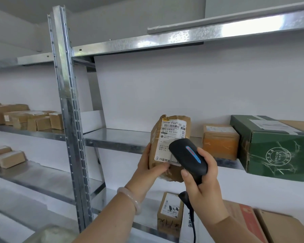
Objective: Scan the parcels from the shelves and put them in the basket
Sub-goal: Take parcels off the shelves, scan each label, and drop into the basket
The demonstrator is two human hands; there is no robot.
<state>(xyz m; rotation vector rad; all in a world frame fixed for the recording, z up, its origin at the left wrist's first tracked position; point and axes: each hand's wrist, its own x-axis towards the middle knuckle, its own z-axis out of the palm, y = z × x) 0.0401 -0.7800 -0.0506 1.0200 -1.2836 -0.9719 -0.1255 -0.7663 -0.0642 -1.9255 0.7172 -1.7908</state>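
My left hand grips a brown taped parcel by its lower left corner and holds it upright in front of the middle shelf. A white shipping label covers the parcel's front. My right hand grips a black handheld scanner with a lit blue and red strip on top. The scanner's head sits right over the lower right part of the label. A black cable hangs from the scanner's handle. No basket is in view.
On the same shelf to the right stand an orange-fronted box and a large green box. Several small cardboard boxes lie on the left bay's shelves. More boxes sit on the shelf below. A steel upright divides the bays.
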